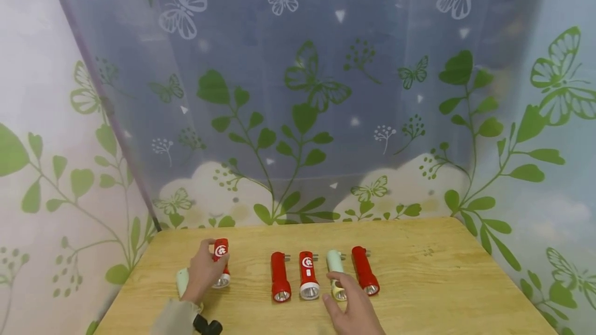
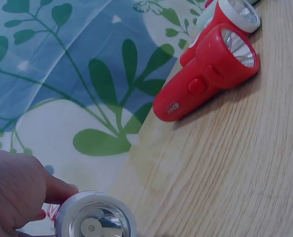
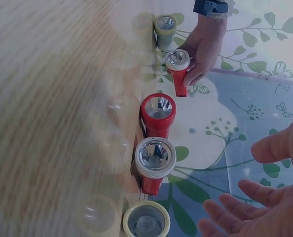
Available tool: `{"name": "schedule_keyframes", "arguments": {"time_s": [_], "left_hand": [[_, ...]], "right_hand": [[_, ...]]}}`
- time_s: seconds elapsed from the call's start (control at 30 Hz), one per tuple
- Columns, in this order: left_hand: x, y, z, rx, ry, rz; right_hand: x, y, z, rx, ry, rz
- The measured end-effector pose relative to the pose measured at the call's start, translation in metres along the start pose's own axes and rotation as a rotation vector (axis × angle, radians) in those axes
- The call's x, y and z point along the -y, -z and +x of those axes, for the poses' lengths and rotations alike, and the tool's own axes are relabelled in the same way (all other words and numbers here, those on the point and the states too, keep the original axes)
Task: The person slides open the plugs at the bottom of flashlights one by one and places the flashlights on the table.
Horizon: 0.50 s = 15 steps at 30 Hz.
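Note:
My left hand (image 1: 205, 273) grips a red flashlight with a white rim (image 1: 222, 250) by its body, at the left of the table. In the left wrist view the lens of this flashlight faces the camera. Just left of that hand lies a pale green flashlight (image 1: 182, 279), partly hidden by the wrist. My right hand (image 1: 355, 308) hovers with spread fingers by another pale green flashlight (image 1: 334, 261), whose front it partly covers. In the right wrist view the fingers of this hand are apart and hold nothing.
A plain red flashlight (image 1: 279, 273) and a red one with a white rim (image 1: 307, 268) lie between the hands. Farther right is another plain red flashlight (image 1: 363, 269). Metal prongs stick out near the tails of several. A patterned curtain (image 1: 279, 118) stands behind the wooden table (image 1: 433, 273).

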State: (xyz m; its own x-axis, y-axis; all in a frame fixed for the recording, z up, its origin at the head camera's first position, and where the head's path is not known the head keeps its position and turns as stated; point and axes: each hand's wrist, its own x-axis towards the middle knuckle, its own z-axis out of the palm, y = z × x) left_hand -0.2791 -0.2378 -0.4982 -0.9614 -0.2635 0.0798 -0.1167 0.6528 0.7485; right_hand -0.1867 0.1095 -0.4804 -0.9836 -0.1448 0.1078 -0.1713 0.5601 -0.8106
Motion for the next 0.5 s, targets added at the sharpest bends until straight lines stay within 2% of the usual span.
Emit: {"name": "schedule_keyframes", "arguments": {"time_s": [0.3,0.5], "left_hand": [[-0.011,-0.002,-0.010,-0.004,-0.020,-0.037],[-0.019,-0.004,-0.015,-0.019,-0.034,-0.048]], "right_hand": [[-0.001,0.008,0.005,-0.092,0.047,0.005],[0.004,0.013,0.008,-0.107,0.009,0.038]]}}
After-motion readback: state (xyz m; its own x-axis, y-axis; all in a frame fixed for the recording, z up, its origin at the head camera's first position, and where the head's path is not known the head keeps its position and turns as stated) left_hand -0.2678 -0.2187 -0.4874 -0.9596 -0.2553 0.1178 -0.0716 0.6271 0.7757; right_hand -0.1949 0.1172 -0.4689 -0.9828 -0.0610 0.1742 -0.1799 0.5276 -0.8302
